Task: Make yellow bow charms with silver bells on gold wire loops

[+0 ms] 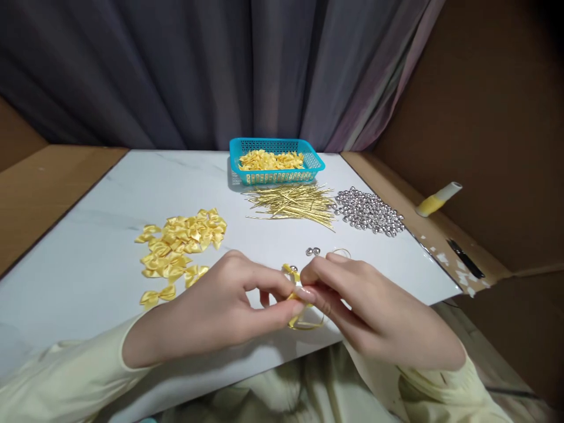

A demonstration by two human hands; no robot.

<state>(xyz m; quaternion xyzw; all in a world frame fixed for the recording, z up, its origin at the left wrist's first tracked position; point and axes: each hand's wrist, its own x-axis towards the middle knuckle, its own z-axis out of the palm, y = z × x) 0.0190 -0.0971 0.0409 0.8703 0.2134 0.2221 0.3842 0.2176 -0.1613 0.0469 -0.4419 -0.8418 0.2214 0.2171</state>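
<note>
Low over the table's front edge, my two hands meet fingertip to fingertip. My left hand (pixel 238 299) pinches a yellow ribbon bow (pixel 292 298), mostly covered by the fingers. My right hand (pixel 365 299) is closed in a pinch against the same spot, on a thin gold tie (pixel 306 326) that loops below the fingers. Just beyond the fingertips are a bit of yellow ribbon and a silver bead (pixel 294 269); whether they join the held piece is hidden. Two silver beads (pixel 313 251) lie beyond my right hand, near a thin gold loop (pixel 341 251).
Yellow bows (pixel 187 238) are piled on the left of the white table (pixel 97 235). At the back stands a blue basket (pixel 277 141) of yellow pieces. Gold ties (pixel 293 202) and silver beads (pixel 368 211) lie before it. Farther right are a yellow-and-white tube (pixel 438 200) and a black pen-like tool (pixel 466 258).
</note>
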